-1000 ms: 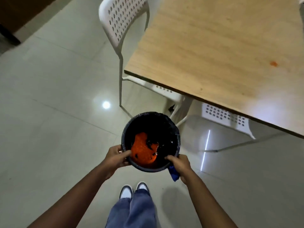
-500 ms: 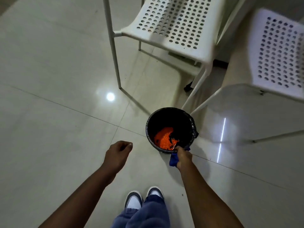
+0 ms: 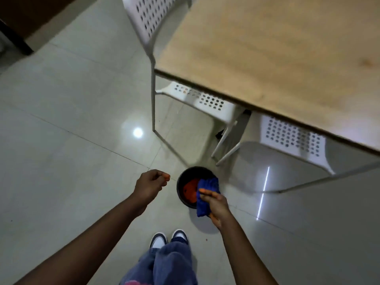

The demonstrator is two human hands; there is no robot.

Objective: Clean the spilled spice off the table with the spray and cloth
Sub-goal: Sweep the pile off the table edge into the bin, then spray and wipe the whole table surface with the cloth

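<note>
I have the blue cloth (image 3: 207, 194) bunched in my right hand (image 3: 218, 204), fingers (image 3: 207, 194) curled round it, low and centre-right of the frame, directly above the small black bin (image 3: 181, 190) on the floor. Orange spice shows inside the bin and on my fingertips. The cloth looks soft, light and limp; I judge it will fold and shed powder when shaken, so a gathered grip in the middle suits it best. My left hand (image 3: 150, 185) hangs just left of the bin, loosely curled and holding nothing.

The table (image 3: 267, 58) fills the upper right, its dark edge running diagonally above the bin. Two white chairs (image 3: 148, 23) are tucked under it, their thin legs near the bin. Open floor lies left and below. No spray in view.
</note>
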